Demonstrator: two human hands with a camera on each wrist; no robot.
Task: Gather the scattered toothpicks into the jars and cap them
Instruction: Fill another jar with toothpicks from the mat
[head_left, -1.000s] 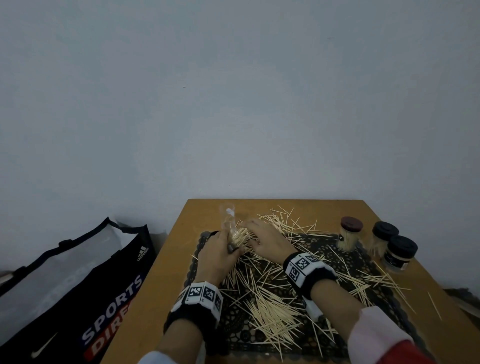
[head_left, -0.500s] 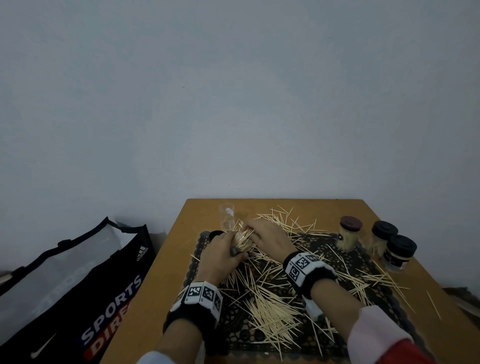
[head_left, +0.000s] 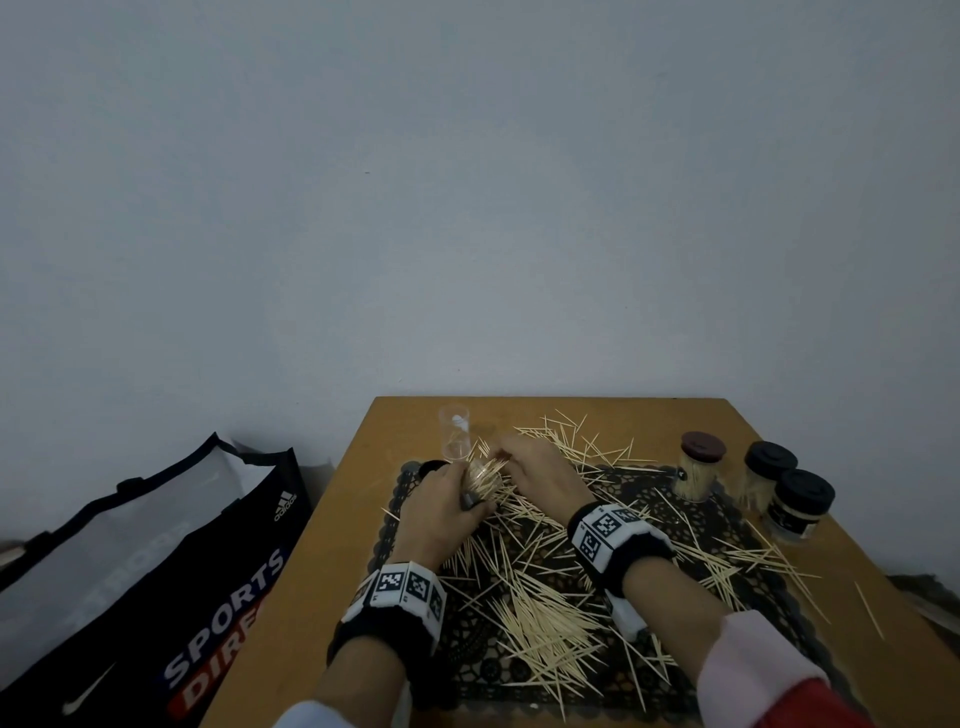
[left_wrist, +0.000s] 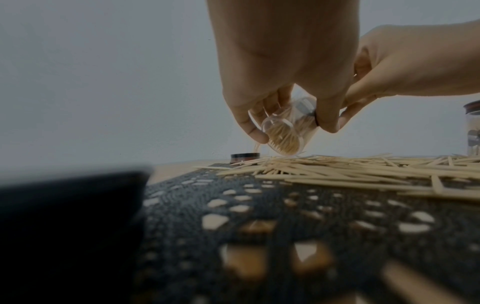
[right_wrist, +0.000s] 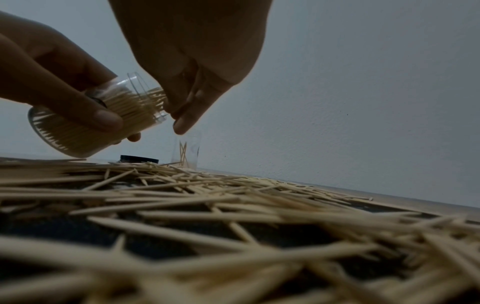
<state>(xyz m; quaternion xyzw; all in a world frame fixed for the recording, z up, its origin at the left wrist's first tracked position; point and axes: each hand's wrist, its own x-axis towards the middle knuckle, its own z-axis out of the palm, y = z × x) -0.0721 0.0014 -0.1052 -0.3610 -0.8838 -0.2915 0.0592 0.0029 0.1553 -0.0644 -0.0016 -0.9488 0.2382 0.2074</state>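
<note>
My left hand (head_left: 465, 496) grips a clear jar (head_left: 483, 475) packed with toothpicks, tilted with its mouth toward the right, just above the mat. In the left wrist view the jar's base (left_wrist: 283, 139) faces the camera. My right hand (head_left: 511, 462) is at the jar's mouth. Its thumb and fingers (right_wrist: 182, 123) close together on the ends of the toothpicks (right_wrist: 153, 96) that stick out. Many loose toothpicks (head_left: 540, 623) lie across the black lace mat (head_left: 727, 525). A nearly empty clear jar (head_left: 454, 434) stands upright behind the hands, with a dark loose lid (head_left: 428, 467) beside it.
Three capped jars stand at the right: a brown-lidded one (head_left: 698, 473) and two black-lidded ones (head_left: 763, 480) (head_left: 797, 506). The wooden table (head_left: 311, 597) ends against a grey wall. A dark sports bag (head_left: 156, 561) sits on the floor to the left.
My left hand has lowered the tilted jar slightly, away from the upright empty jar. My right hand has stayed at the jar's mouth.
</note>
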